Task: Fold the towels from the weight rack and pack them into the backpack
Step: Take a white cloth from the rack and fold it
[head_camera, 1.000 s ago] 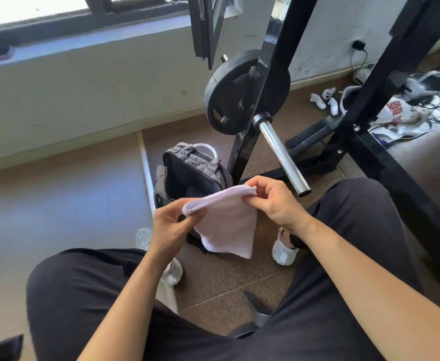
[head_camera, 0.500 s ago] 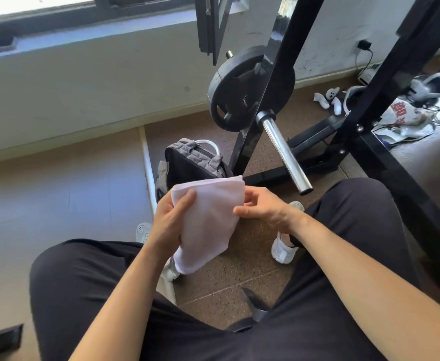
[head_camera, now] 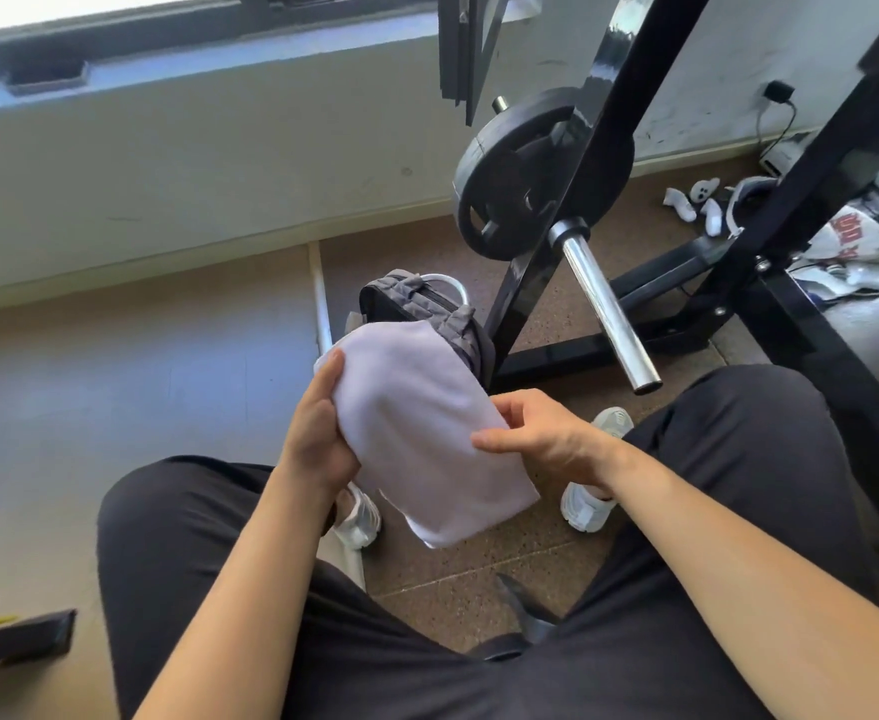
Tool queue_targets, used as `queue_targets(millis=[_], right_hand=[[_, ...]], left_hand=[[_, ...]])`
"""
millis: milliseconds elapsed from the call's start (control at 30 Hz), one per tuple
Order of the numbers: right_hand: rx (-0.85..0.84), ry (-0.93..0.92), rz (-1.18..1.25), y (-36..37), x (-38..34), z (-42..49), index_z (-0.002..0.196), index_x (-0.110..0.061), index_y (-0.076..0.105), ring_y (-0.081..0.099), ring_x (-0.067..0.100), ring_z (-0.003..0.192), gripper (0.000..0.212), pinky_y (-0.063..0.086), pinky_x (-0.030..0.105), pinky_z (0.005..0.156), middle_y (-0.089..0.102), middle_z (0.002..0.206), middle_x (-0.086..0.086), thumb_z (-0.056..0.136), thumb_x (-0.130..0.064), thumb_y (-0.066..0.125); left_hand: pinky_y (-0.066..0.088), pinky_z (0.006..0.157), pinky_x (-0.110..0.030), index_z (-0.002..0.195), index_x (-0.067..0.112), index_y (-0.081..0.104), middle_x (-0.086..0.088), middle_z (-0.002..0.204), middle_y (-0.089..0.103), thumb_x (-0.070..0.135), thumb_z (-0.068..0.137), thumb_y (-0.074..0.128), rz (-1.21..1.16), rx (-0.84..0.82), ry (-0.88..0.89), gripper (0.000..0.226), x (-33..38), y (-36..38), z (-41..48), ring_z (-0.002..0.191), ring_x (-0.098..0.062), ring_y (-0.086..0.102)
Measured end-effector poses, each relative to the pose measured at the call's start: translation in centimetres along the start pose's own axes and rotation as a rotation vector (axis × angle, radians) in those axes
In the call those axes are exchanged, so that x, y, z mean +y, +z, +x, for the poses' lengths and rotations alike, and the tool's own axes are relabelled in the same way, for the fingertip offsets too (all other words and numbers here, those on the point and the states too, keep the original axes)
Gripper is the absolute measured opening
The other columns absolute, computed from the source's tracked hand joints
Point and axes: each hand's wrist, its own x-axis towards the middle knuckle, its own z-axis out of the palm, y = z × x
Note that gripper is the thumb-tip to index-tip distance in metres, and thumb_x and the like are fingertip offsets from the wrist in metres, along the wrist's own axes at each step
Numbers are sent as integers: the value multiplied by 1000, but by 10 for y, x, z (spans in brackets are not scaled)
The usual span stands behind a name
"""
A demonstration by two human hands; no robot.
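While the left hand [head_camera: 317,433] clamps one folded towel [head_camera: 427,433], right hand [head_camera: 541,439] loose; one backpack [head_camera: 427,304] at 12 o'clock.

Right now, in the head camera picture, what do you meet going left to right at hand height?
Left hand → folded white towel → right hand → white sneaker → black-trousered right thigh.

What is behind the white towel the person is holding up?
The grey backpack stands on the floor behind the towel; only its top and right side show. The towel covers its opening, so the inside cannot be seen. The left hand grips the towel.
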Motion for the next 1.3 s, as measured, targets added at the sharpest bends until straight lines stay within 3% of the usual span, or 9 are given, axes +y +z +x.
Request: queue_targets(millis=[167,300,433,600,867,967,1067,1200,1300], right_hand=[[-22,-28,282,-2,-7,-10,134,8,54,64,34,113,46,53,39,99,64,125,23,96,-18,59],[56,-68,434,-7,-14,-13,141,0,51,62,33,120,46,52,41,104,62,132,20,100,-21,56],[262,-46,412,-13,-12,-7,133,1,58,64,37,120,39,54,42,101,65,129,24,102,-22,55],[432,-12,212,-17,-5,-7,115,-7,70,72,23,102,25,54,35,91,77,108,11,99,-24,60],[659,-28,15,-10,2,-6,93,9,69,65,35,100,54,52,40,90,68,96,27,89,-45,70],[679,-76,-8,-8,-3,-7,97,2,71,65,19,92,42,52,31,89,69,94,18,92,-40,67],[627,-78,95,-8,-9,-8,111,-10,75,67,17,108,45,49,21,90,75,109,3,88,-47,65],[518,-91,287,-15,-11,-10,113,7,70,68,35,103,69,47,50,102,68,115,32,88,-57,59],[436,-110,357,-18,-8,-10,125,-1,66,59,44,123,63,38,59,113,63,128,29,87,-51,68]], left_hand=[[46,109,-50,149,9,49,-16,142,61,66,95,48,-235,-162,26,79,3,-10,-2,132,-35,58],[58,89,-40,120,17,77,-8,125,73,76,86,35,88,-225,-125,80,-22,5,-9,113,-27,71],[54,96,-42,123,11,74,-17,124,72,56,77,77,420,-208,-72,64,-40,10,-4,113,-31,68],[53,73,-36,86,18,81,-5,89,78,35,88,80,578,-81,208,17,-47,12,-3,81,-17,72],[37,110,-38,80,21,81,8,147,52,53,76,80,1137,24,868,33,-48,7,-4,140,-19,34],[32,117,-58,84,25,81,8,141,64,45,80,80,1042,-89,811,20,-42,10,-7,148,-16,38],[52,99,-60,105,19,80,0,117,75,39,84,78,861,-137,663,30,-40,13,-13,122,-21,65],[63,76,-43,119,21,72,-9,111,75,26,88,78,650,-186,467,32,-35,19,-20,101,-30,74],[61,78,-36,126,23,65,-8,116,73,16,89,77,629,-180,385,40,-34,20,-20,107,-26,73]])
